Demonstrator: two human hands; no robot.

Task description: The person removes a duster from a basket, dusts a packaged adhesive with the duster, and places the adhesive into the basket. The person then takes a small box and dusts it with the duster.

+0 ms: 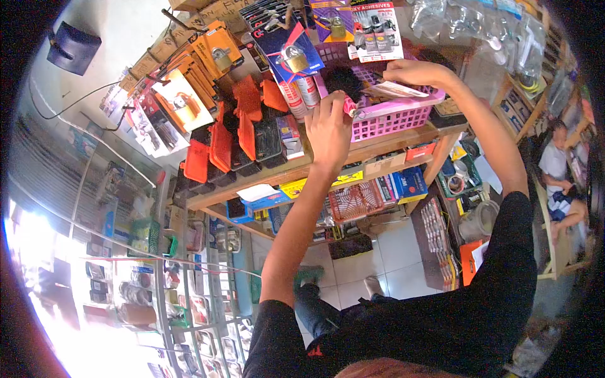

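A pink plastic basket (pixel 391 123) stands on the wooden shelf in front of me. My left hand (pixel 329 129) is closed at its near left corner, with the fingers curled over the rim. My right hand (pixel 416 72) reaches over the basket's right side, its fingers pinched at a stack of flat packets (pixel 394 90) that lie slanted inside. A black bristly thing (pixel 342 82) sits in the basket just beyond my left hand. Red-and-white spray cans (pixel 307 91) stand to the left of that hand. The basket's bottom is hidden.
Orange-lidded black boxes (pixel 220 145) line the shelf (pixel 277 173) on the left. Padlock cards (pixel 293 57) and an epoxy adhesive pack (pixel 376 31) hang above the basket. A red-brown basket (pixel 355 201) sits on the lower shelf. A person (pixel 558 170) sits at far right.
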